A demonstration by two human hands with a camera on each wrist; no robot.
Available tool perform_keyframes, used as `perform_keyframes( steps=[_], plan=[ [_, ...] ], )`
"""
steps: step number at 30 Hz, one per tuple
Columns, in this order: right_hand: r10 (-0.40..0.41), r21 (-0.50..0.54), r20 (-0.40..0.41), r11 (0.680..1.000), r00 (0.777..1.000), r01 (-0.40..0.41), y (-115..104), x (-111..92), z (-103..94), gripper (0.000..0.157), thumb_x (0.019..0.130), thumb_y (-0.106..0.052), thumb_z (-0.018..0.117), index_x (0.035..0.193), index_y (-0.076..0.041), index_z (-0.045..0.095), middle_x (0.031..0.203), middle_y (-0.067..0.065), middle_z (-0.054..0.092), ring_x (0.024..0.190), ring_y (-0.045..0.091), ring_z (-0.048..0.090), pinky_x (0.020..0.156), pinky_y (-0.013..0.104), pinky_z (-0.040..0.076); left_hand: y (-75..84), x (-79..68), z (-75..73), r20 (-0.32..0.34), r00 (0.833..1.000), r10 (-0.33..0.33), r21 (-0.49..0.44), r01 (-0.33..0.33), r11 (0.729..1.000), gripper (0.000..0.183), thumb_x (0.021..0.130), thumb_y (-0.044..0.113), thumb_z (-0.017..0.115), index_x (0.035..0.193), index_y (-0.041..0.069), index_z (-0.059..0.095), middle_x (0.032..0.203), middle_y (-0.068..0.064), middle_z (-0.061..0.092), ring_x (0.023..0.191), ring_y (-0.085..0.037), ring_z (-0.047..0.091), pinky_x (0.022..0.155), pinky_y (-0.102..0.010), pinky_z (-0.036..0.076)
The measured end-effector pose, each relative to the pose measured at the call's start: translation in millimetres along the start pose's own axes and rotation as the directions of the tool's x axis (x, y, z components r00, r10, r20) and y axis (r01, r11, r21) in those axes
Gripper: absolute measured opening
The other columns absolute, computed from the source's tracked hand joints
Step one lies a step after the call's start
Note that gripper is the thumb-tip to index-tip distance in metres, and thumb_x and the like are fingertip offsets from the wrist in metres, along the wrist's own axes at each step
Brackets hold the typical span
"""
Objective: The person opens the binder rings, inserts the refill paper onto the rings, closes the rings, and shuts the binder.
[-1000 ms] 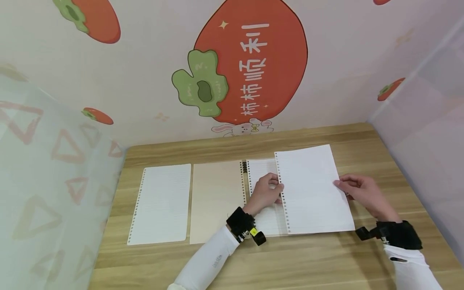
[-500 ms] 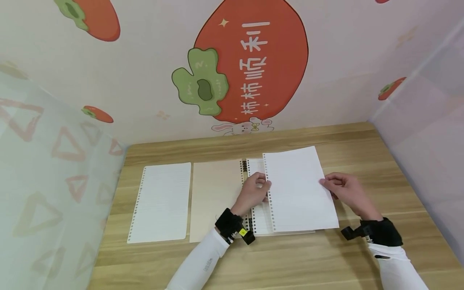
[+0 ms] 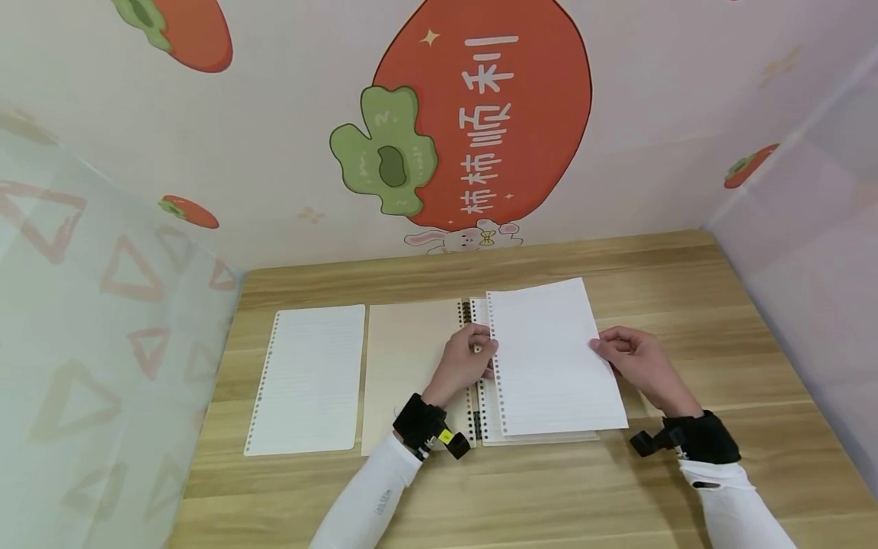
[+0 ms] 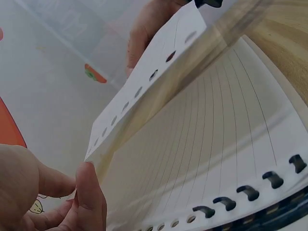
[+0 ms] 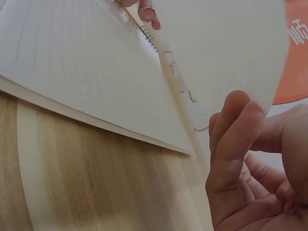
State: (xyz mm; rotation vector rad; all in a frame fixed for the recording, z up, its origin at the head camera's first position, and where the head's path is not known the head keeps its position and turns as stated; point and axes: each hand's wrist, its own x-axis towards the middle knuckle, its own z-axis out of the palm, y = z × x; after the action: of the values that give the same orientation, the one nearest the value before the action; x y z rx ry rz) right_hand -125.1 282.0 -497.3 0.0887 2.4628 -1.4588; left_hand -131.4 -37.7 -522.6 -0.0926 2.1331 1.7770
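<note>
Between my two hands hangs a white loose-leaf sheet (image 3: 549,366), punched with holes along its left edge. My left hand (image 3: 466,358) pinches that holed edge between thumb and fingers. On the opposite edge, my right hand (image 3: 638,362) pinches the sheet near mid-height. Beneath it lies an open ring binder, its beige cover (image 3: 411,366) spread to the left and its lined pages (image 4: 207,125) to the right. In the left wrist view the sheet is raised above those pages, and dark rings (image 4: 248,192) pass through the holes of the pages. The sheet hides most of the right-hand pages in the head view.
Another lined, punched sheet (image 3: 309,381) lies flat left of the binder. The wooden table (image 3: 535,496) meets a printed wall (image 3: 274,152) at the back, with side walls left and right. Each wrist wears a black strap with a camera.
Both hands have carried the sheet leftward, so its holed edge now hangs closer to the binder's rings. The binder and the loose sheet at left have stayed in place.
</note>
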Motion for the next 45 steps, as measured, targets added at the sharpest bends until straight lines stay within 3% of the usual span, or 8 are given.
perform_keyframes(
  steps=[7,25,38,45],
  plan=[
    [-0.01,0.037,0.019,0.999,1.0,0.009,-0.7,2.1,7.9,0.05,0.099,-0.04,0.066,0.12,0.006,0.064,0.083,-0.001,0.069,0.067,0.011,0.057,0.059,0.027,0.051,-5.2,-1.1,-9.1,0.006,1.0,-0.003,-0.077,0.003,0.997,0.033,0.103,0.017,0.06,0.133,0.004,0.059,0.098,-0.012,0.068,0.073,-0.018,0.068,0.068,-0.034,0.062],
    [-0.002,0.095,0.024,0.995,1.0,0.0,7.8,4.6,26.5,0.051,0.099,-0.043,0.063,0.121,0.003,0.063,0.08,-0.001,0.065,0.07,0.012,0.052,0.062,0.026,0.042,-3.1,-4.7,-22.3,-0.027,0.999,0.025,0.001,-0.025,1.0,0.033,0.102,0.02,0.061,0.132,0.006,0.061,0.103,-0.01,0.069,0.067,-0.017,0.068,0.064,-0.034,0.062],
    [0.008,0.123,0.044,0.992,0.999,-0.013,7.0,6.3,33.1,0.052,0.099,-0.043,0.063,0.121,0.004,0.063,0.075,-0.003,0.059,0.067,0.011,0.047,0.059,0.025,0.039,-5.8,-2.9,-26.3,-0.037,0.999,0.011,-0.019,-0.011,1.0,0.035,0.101,0.019,0.063,0.133,0.005,0.061,0.107,-0.012,0.067,0.063,-0.016,0.067,0.061,-0.034,0.061],
    [0.014,0.122,0.046,0.992,0.999,-0.019,5.6,6.5,33.0,0.052,0.099,-0.042,0.064,0.122,0.005,0.063,0.077,-0.001,0.063,0.066,0.011,0.049,0.06,0.025,0.04,-7.0,-3.3,-26.9,-0.041,0.999,0.004,-0.015,-0.004,1.0,0.036,0.101,0.019,0.063,0.134,0.006,0.061,0.108,-0.012,0.067,0.063,-0.016,0.067,0.06,-0.033,0.061]
  ],
)
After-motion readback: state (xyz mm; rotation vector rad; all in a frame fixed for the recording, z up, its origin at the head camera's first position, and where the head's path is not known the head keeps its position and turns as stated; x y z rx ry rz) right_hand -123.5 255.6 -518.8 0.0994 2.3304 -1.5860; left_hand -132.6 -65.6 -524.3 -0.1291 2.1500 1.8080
